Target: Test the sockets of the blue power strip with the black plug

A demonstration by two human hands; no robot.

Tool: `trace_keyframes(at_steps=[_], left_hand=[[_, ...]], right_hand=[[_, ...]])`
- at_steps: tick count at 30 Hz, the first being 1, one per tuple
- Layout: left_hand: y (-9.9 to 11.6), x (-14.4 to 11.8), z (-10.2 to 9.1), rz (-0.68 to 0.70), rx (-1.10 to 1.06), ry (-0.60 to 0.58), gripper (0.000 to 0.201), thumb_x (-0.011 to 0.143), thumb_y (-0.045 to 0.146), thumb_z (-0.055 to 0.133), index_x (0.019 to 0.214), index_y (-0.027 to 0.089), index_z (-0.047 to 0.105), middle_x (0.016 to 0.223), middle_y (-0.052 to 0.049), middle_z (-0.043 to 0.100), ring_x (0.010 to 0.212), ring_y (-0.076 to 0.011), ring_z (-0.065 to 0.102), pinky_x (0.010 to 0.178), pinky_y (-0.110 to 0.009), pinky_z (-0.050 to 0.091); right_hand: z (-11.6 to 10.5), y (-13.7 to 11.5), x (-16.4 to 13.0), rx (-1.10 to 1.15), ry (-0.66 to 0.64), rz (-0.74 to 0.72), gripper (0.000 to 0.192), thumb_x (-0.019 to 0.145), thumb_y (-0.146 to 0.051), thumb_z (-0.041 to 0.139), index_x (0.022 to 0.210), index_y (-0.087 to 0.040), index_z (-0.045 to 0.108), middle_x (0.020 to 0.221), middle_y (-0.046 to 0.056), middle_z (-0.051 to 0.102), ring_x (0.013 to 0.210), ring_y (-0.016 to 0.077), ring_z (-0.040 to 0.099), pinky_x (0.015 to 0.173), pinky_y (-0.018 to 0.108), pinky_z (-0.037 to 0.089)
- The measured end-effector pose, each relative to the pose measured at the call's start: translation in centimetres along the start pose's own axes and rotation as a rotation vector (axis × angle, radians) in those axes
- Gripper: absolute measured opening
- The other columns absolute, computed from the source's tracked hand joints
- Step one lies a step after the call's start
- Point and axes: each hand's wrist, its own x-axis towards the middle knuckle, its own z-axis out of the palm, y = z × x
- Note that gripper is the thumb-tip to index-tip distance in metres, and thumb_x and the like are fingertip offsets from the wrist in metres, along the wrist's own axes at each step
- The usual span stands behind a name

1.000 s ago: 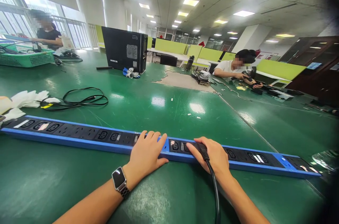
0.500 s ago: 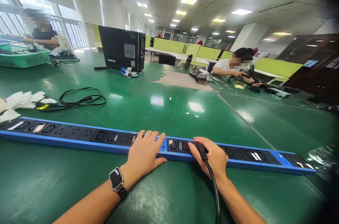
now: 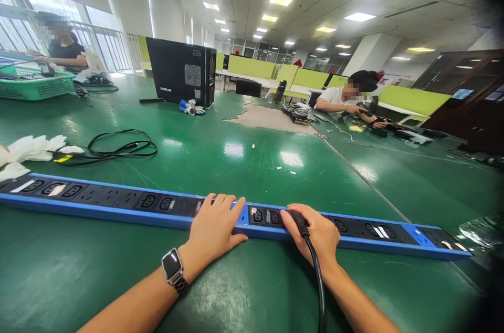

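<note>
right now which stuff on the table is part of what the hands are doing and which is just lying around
In hand:
power strip, left hand flat on it
black plug and its cable, gripped by right hand

Lying about:
coiled cable
white gloves
computer tower
green basket

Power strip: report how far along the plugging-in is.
Done: the blue power strip lies flat on the green table, pinned by the left hand. In hand: the right hand grips the black plug at a socket; whether it is fully seated cannot be told. Left: the other visible sockets stand empty, and a coiled black cable lies unplugged.
</note>
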Motion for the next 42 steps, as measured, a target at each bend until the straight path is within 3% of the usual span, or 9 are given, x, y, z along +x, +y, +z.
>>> trace_keyframes(at_steps=[11,21,31,39,42], left_hand=[[0.0,0.0,0.0,0.002,-0.005,0.001,0.077,0.073,0.056,0.074,0.136,0.019,0.05,0.127,-0.011,0.062,0.115,-0.0298,0.055,0.103,-0.048,0.036],[0.0,0.0,-0.1,0.002,-0.014,0.002,0.077,0.073,0.056,0.074,0.136,0.019,0.049,0.126,-0.01,0.062,0.114,-0.0299,0.054,0.102,-0.048,0.036],[0.1,0.0,-0.2,0.006,-0.012,0.006,0.073,0.076,0.055,0.072,0.135,0.018,0.05,0.126,-0.011,0.062,0.114,-0.0299,0.055,0.102,-0.049,0.036],[0.0,0.0,-0.2,0.003,-0.015,0.008,0.073,0.075,0.055,0.072,0.134,0.02,0.05,0.126,-0.011,0.062,0.114,-0.0302,0.055,0.102,-0.048,0.036],[0.0,0.0,-0.2,-0.001,-0.016,0.004,0.073,0.075,0.055,0.072,0.135,0.02,0.05,0.126,-0.012,0.062,0.115,-0.0304,0.055,0.102,-0.049,0.036]], right_hand=[[0.6,0.3,-0.3,0.089,0.169,-0.186,0.024,0.085,-0.041,0.064,0.08,-0.019,0.072,0.083,0.003,0.076,0.076,0.0186,0.073,0.076,0.027,0.055],[-0.5,-0.6,0.1,0.001,-0.055,0.044,0.039,0.087,-0.057,0.051,0.083,-0.026,0.074,0.085,-0.001,0.077,0.07,0.0196,0.072,0.06,0.027,0.049],[0.4,0.1,-0.4,0.136,0.122,-0.123,0.024,0.084,-0.042,0.063,0.081,-0.02,0.073,0.085,0.004,0.076,0.08,0.0199,0.073,0.078,0.029,0.056],[-0.5,-0.5,0.0,0.041,-0.043,0.012,0.04,0.087,-0.057,0.052,0.085,-0.024,0.074,0.09,0.003,0.077,0.078,0.0208,0.073,0.067,0.029,0.054],[-0.5,-0.4,0.0,0.047,-0.044,0.012,0.04,0.086,-0.058,0.053,0.085,-0.024,0.073,0.09,0.002,0.077,0.078,0.0206,0.073,0.067,0.029,0.054]])
